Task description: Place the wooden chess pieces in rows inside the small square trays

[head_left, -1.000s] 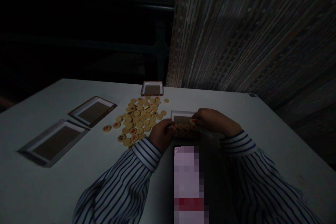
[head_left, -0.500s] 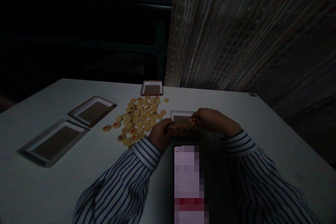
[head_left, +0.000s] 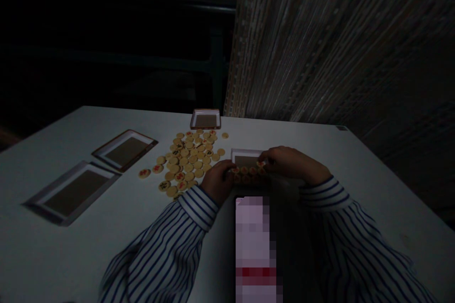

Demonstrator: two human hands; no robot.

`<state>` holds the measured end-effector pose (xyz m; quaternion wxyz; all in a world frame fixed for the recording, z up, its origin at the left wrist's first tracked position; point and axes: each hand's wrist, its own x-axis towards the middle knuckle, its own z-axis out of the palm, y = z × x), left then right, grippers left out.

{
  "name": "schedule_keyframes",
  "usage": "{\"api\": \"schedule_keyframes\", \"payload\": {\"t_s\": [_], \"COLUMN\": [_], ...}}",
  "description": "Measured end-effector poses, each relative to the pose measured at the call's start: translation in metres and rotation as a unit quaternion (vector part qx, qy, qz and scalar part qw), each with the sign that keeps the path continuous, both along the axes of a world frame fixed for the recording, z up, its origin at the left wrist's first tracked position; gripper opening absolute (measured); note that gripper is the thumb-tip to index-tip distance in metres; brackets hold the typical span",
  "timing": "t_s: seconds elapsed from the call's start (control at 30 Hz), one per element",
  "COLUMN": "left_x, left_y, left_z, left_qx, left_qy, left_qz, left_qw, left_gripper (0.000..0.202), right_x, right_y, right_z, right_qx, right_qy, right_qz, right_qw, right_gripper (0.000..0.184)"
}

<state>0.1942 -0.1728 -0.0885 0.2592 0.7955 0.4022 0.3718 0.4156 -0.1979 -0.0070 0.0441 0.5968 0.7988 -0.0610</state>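
Has, well left of the left fingers, a grey-edged tray [head_left: 76, 194] and a brown-edged tray [head_left: 126, 151], then, closer, a spread of loose round pieces [head_left: 188, 168]. Reaches forward with the left hand [head_left: 216, 182] on a slanting forearm, curling fingers inward at the left end of a small tray [head_left: 247, 161]; cannot tell whether gripping or resting. Holds, between both hands' fingers, rows of pieces in that tray's near part. Arches the right hand [head_left: 293, 163] leftward, thumb and fingertips against a red-marked piece [head_left: 261, 164]; cannot tell whether pinched.
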Motion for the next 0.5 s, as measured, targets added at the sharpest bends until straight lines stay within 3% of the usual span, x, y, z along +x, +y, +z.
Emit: {"api": "schedule_keyframes", "payload": {"t_s": [0.13,0.5], "left_x": [0.0,0.0002], "left_y": [-0.0001,-0.0009], "left_z": [0.0011,0.0033], "left_qx": [-0.001,-0.014], "left_qy": [0.0,0.008], "left_qz": [-0.007,-0.003], "left_qw": [1.0,1.0], "left_gripper": [0.028,0.026], "right_x": [-0.0021,-0.0019], "right_y": [-0.0005,0.0001], "right_z": [0.0021,-0.0014], "right_qx": [-0.039,-0.052], "right_qy": [0.025,0.013], "right_qz": [0.038,0.039], "right_qw": [0.998,0.998], "right_gripper": [0.026,0.03]}}
